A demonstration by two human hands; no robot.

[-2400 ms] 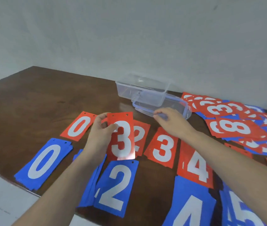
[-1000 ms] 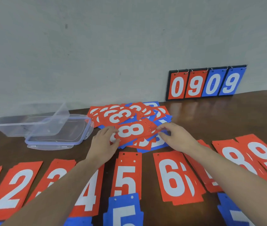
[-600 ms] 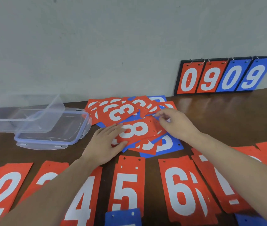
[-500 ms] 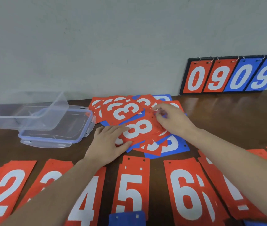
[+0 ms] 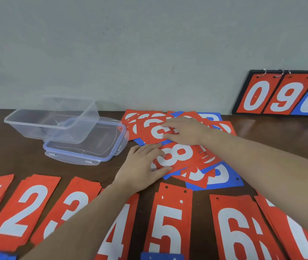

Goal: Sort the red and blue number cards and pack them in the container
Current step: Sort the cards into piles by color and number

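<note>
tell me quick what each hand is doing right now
Left hand: open, fingers and thumb flat on the red 8 card.
Right hand: open, fingers spread flat on the red 3 card in the pile.

So from my feed: the container [image 5: 55, 121] sits at left of centre, its near edge resting on its lid [image 5: 100, 149]. Right of that, mid-frame, is the loose card pile [image 5: 213, 175], with my left hand [image 5: 142, 169] on its near-left edge and my right hand [image 5: 185, 131] on top further back. A row of sorted stacks [image 5: 168, 222] runs along the bottom. A scoreboard [image 5: 281, 94] leans on the wall [image 5: 130, 44], upper right.
</note>
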